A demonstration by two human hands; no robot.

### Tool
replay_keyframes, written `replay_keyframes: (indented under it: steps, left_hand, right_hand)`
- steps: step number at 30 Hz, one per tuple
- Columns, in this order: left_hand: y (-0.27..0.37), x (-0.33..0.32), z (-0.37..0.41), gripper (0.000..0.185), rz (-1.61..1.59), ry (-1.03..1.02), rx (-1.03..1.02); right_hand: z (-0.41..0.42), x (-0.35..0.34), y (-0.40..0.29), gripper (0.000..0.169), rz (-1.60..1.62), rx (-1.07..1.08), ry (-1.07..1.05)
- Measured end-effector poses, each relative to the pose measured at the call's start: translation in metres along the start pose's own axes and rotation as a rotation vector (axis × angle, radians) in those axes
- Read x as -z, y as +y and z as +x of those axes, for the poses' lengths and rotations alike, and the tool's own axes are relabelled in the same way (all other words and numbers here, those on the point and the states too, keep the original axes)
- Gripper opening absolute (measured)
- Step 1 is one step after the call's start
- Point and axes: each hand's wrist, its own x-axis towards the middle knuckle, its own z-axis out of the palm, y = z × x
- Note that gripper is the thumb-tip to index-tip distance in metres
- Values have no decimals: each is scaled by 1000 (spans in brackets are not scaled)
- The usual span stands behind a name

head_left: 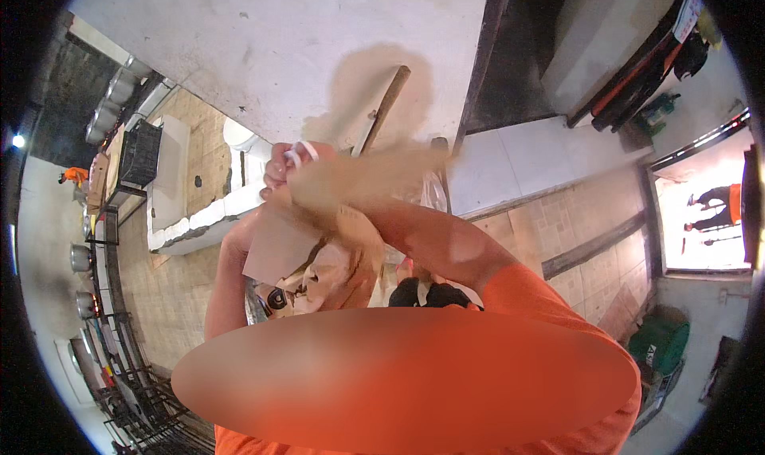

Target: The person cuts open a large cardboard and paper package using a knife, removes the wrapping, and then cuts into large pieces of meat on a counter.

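Note:
My left hand (pixel 276 171) is ahead of my chest, its fingers closed around a white strip or cord (pixel 294 157). Pressed close beside it is my right hand (pixel 323 150), mostly hidden, so its grip cannot be made out. A tan, flat piece (pixel 370 177), perhaps cardboard or paper, is motion-blurred across my right wrist. Below the hands hangs a brown sheet of cardboard or paper (pixel 278 246). Crumpled brown packaging (pixel 320 276) and a dark round object (pixel 277 298) show between my forearms, partly covered.
A pale surface (pixel 287 42) fills the top, with a wooden stick (pixel 388 105) against it. To the left are a low white ledge (pixel 203 219), a black crate (pixel 140 153) and metal pots (pixel 83 258). Right are a green bag (pixel 657 338) and people (pixel 717 207) beyond a doorway.

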Motion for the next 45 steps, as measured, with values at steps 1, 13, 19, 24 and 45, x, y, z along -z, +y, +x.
replay_keyframes:
  steps: [1, 13, 19, 24, 45]
  left_hand:
    - [-3, 7, 8, 55, 39, -9, 17]
    - [-87, 12, -61, 43, -574, 743, -47]
    - [-62, -82, 76, 36, -717, 907, -291]
    - [-32, -177, 166, 31, -760, 850, -452]
    - [-50, -261, 295, 55, 55, 87, -532]
  right_hand:
    - [1, 1, -14, 28, -219, 47, -138]
    - [-231, 158, -59, 116, -2000, -365, 1607]
    - [-290, 262, -63, 52, -1368, 10, 1697]
    - [-306, 244, -90, 37, -1395, 78, 1484]
    - [-251, 183, -102, 35, -1266, -224, 1162]
